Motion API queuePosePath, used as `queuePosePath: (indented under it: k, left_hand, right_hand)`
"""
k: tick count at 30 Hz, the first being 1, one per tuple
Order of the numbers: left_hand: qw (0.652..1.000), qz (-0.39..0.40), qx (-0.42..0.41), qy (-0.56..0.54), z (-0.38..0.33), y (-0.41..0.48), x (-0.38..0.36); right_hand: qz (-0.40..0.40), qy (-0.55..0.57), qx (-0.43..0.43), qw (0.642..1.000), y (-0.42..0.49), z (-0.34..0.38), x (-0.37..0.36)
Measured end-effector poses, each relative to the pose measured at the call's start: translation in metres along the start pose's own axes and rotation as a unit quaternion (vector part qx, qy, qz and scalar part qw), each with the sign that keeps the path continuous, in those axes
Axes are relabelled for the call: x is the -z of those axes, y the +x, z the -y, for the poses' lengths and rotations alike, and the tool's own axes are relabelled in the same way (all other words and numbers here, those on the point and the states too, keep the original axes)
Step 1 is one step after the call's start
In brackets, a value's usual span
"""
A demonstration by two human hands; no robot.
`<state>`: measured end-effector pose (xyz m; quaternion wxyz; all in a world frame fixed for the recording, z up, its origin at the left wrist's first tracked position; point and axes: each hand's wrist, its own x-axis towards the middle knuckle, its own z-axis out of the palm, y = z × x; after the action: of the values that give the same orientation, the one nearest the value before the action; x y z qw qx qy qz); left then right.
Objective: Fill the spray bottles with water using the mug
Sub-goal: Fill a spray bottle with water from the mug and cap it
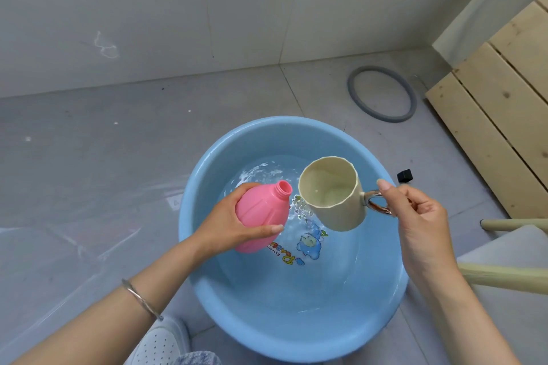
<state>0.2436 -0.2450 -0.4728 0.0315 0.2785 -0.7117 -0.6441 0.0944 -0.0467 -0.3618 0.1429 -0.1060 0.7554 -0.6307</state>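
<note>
My left hand [228,224] grips a pink spray bottle [261,216] with no cap, tilted so its open neck points up and right. My right hand [415,213] holds a cream mug [332,192] by its shiny metal handle, tipped toward the bottle's mouth. A little water lies inside the mug. Drops fall from the mug's lip into the blue basin [201,187] just right of the bottle neck. Both bottle and mug hang above the water in the basin.
The basin sits on a grey tiled floor by a white wall. A grey ring [382,93] lies behind it, a small black cube [404,176] to its right. Wooden slats [498,104] stand at the right, a stool edge [510,249] below them. My white shoe [160,344] is at the bottom.
</note>
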Motion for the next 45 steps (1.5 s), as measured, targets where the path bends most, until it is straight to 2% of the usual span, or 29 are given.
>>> queuePosePath:
  k: [10,29,37,45]
  left_hand:
    - [0.998,0.004,-0.016,0.053,0.001,-0.002,-0.001]
    - [0.997,0.011,-0.025,0.067,0.001,-0.003,-0.001]
    - [0.997,0.012,-0.028,0.068,0.003,-0.001,-0.002]
    - [0.997,0.007,-0.028,0.068,0.002,-0.001,-0.001]
  right_hand:
    - [0.02,-0.106,0.073,0.991,-0.011,0.019,-0.005]
    - [0.022,-0.208,0.209,0.955,-0.017,0.031,-0.013]
    - [0.019,-0.253,0.259,0.932,-0.016,0.036,-0.013]
    - [0.013,-0.31,0.334,0.89,-0.018,0.043,-0.016]
